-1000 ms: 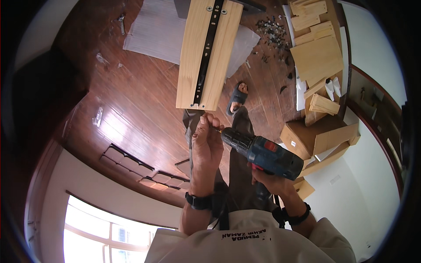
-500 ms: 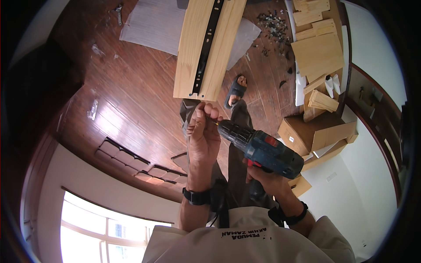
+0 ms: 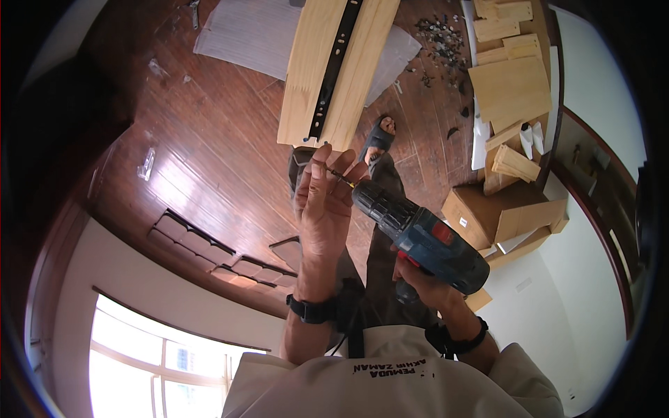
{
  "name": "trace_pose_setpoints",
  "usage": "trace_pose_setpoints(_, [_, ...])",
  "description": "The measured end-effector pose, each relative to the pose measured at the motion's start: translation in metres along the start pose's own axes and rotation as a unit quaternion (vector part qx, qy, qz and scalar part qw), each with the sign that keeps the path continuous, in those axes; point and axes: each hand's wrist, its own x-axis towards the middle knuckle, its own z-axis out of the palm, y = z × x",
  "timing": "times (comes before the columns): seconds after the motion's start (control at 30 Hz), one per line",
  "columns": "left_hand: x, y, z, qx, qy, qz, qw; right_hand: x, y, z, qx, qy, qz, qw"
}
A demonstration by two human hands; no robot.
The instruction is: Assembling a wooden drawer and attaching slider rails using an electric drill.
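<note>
My right hand (image 3: 422, 279) grips a blue and black cordless drill (image 3: 435, 244) by its handle, the chuck pointing up and left. A thin bit with a yellowish base juts from the chuck. At its tip is a small dark piece that looks like a screw (image 3: 333, 171). My left hand (image 3: 325, 212) holds this screw between thumb and fingers, palm up, just below the near end of a pale wooden board (image 3: 300, 104). Lengthwise along the board runs a black slotted drawer rail (image 3: 336, 63). Tiny dark bluish bits show at the board's near edge.
Loose small hardware (image 3: 442, 42) lies on the wooden floor beyond my sandalled foot (image 3: 378, 138). Wooden panels (image 3: 512, 87) and an open cardboard box (image 3: 481, 212) line the right side. A pale foam sheet (image 3: 244, 38) lies under the board. Dark framed pieces (image 3: 195, 237) rest at left.
My left hand has loosened and shifted slightly up toward the board, showing the bit and its tip. The drill has moved slightly right. The view has shifted a little.
</note>
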Motion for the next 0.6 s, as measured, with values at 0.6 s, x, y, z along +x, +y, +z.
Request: trace_pose_setpoints(0.6, [0.078, -0.05, -0.052, 0.328, 0.094, 0.456, 0.822, 0.051, -0.001, -0.029, 0.139, 0.031, -0.098, 0.985])
